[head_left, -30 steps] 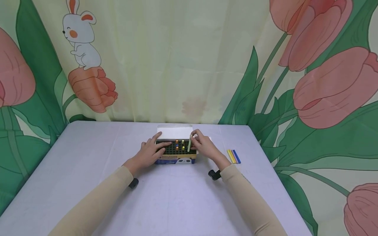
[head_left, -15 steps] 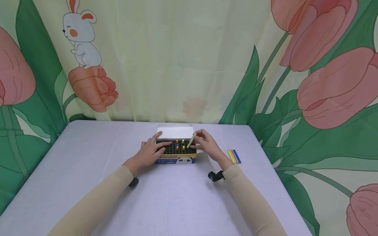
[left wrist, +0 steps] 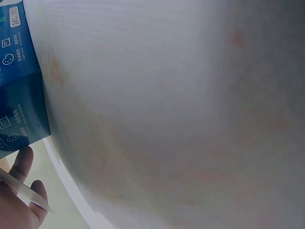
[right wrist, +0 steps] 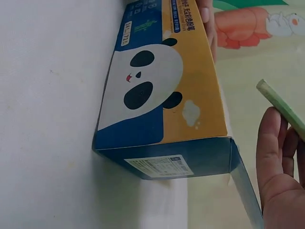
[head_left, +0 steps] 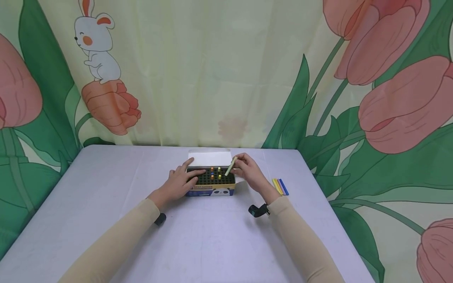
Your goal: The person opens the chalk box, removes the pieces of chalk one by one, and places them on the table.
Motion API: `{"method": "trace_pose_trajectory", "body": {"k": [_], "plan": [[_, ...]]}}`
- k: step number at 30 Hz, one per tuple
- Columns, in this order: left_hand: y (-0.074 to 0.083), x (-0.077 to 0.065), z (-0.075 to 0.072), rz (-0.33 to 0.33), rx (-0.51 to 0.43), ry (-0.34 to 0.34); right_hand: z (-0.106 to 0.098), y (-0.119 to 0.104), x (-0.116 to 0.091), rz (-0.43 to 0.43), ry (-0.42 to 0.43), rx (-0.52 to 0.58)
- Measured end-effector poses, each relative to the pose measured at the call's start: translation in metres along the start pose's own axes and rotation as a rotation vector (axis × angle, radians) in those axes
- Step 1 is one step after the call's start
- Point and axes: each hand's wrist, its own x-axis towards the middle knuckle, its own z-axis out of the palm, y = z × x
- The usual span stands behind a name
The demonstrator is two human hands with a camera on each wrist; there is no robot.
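Note:
My right hand [head_left: 249, 173] pinches a pale green chalk stick [head_left: 231, 166] over the right end of an open chalk box [head_left: 210, 188]. The stick slants, its lower end close over the dark holder with rows of holes [head_left: 201, 179]. A few orange, blue and yellow-green chalks stand in the holder. My left hand [head_left: 178, 181] rests on the box's left end, fingers spread and mostly straight. In the right wrist view the green chalk [right wrist: 283, 107] sticks up past the fingertips, beside the box's panda-printed side [right wrist: 152, 90].
Several yellow, pale and blue chalks [head_left: 280, 187] lie on the white-covered table [head_left: 209, 239] to the right. The box's white lid flap [head_left: 209, 158] is folded back behind it. A printed curtain [head_left: 198, 78] hangs beyond the table's back edge.
The green chalk has gone from nearly upright to slanted, its top leaning right. My right hand has shifted slightly right with it. The left hand has stayed on the box.

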Motion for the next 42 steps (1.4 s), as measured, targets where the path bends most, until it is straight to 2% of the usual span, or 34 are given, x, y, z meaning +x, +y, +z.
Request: {"method": "trace_pose_trajectory", "body": {"k": [10, 33, 42], "plan": [[0.0, 0.0, 0.0, -0.011, -0.001, -0.001, -0.004, -0.006, 0.001, -0.023, 0.001, 0.004], [0.003, -0.001, -0.004, -0.035, 0.018, -0.027, -0.026, -0.008, 0.004, -0.014, 0.173, -0.05], [0.004, 0.001, -0.003, -0.028, 0.025, -0.022, -0.037, -0.009, -0.002, -0.005, 0.198, -0.116]]}}
